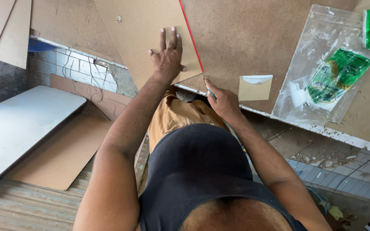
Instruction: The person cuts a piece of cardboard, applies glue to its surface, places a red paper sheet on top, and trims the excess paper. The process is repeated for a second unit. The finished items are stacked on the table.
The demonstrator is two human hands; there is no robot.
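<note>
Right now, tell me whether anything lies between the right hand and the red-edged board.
Nothing visible does. The right hand, closed on a small greenish tool, sits just off the red-edged board's lower corner, with only bare worktable between. The left hand already presses flat on that board.

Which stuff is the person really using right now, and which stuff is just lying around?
In use:
- left hand, flat on the brown board with the red edge
- right hand, gripping a small greenish tool at the workbench edge

Lying about:
- clear plastic bag with a green packet
- small tan card
- white board
</note>
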